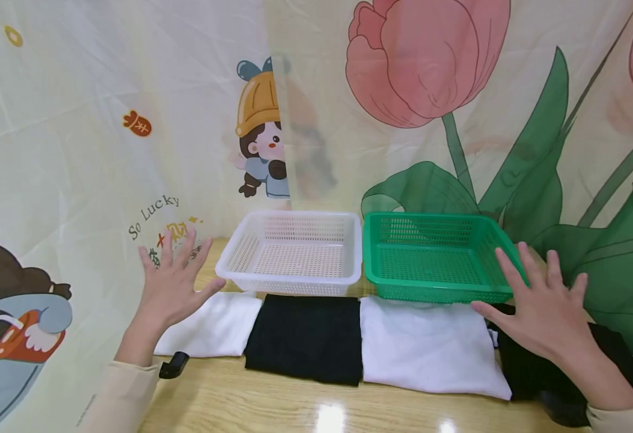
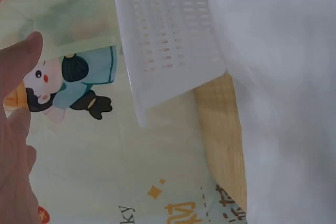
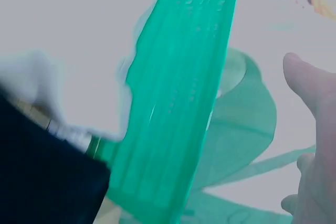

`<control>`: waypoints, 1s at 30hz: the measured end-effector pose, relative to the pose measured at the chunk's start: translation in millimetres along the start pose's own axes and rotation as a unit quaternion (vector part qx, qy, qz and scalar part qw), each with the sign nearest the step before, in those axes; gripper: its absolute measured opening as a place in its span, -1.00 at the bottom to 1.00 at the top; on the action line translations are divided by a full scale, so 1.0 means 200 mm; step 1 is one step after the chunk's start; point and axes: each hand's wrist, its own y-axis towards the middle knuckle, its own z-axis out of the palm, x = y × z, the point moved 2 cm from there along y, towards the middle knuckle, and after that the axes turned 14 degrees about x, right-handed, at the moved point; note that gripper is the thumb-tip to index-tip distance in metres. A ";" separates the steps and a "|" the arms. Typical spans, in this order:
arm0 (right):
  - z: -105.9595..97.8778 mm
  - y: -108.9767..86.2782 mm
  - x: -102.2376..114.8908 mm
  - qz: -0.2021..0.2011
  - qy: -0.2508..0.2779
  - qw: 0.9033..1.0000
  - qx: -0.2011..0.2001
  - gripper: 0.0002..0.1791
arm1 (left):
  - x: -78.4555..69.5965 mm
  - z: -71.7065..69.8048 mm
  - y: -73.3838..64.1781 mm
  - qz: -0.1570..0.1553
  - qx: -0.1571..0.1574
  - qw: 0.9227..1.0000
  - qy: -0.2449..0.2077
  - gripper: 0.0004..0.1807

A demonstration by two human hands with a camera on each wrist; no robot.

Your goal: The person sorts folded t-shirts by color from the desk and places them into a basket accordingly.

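Observation:
Fingers spread, my left hand (image 1: 172, 288) hovers over the left folded white cloth (image 1: 213, 325). My right hand (image 1: 546, 310), also with straight spread fingers, is raised above the black cloth (image 1: 522, 367) at the right end and overlaps the corner of the green basket (image 1: 430, 288). Neither hand holds anything. Between them lie a folded black cloth (image 1: 305, 337) and a larger folded white cloth (image 1: 430, 349), side by side in the same row. Behind the row stands a white basket (image 1: 289, 279), left of the green one. Both baskets are perforated plastic with nothing inside.
The wooden table (image 1: 251, 397) shows in front of the cloths. A printed curtain (image 1: 316, 108) with tulips and cartoon figures hangs right behind the baskets. A small black object (image 1: 174, 365) sits by the left wrist.

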 end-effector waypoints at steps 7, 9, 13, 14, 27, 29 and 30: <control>-0.01 0.04 0.17 -0.068 0.070 0.995 0.030 0.22 | 0.01 0.01 -0.03 0.034 0.042 0.990 -0.127 0.03; -0.01 0.04 0.21 -0.085 0.101 0.990 0.052 0.19 | 0.01 0.01 -0.04 0.043 0.059 0.984 -0.162 0.01; -0.02 0.05 0.29 -0.101 0.154 0.979 0.090 0.16 | 0.01 0.01 -0.06 0.053 0.098 0.969 -0.223 -0.06; -0.02 0.05 0.30 -0.105 0.165 0.976 0.094 0.14 | 0.01 0.01 -0.06 0.057 0.106 0.964 -0.237 -0.07; 0.02 0.06 0.51 -0.146 0.287 0.938 0.127 -0.12 | -0.04 0.07 -0.08 0.109 0.153 0.911 -0.368 -0.33; 0.03 0.06 0.54 -0.146 0.316 0.927 0.137 -0.16 | -0.05 0.10 -0.08 0.111 0.167 0.900 -0.387 -0.38; 0.04 0.06 0.55 -0.147 0.329 0.922 0.142 -0.17 | -0.05 0.11 -0.08 0.108 0.175 0.894 -0.397 -0.41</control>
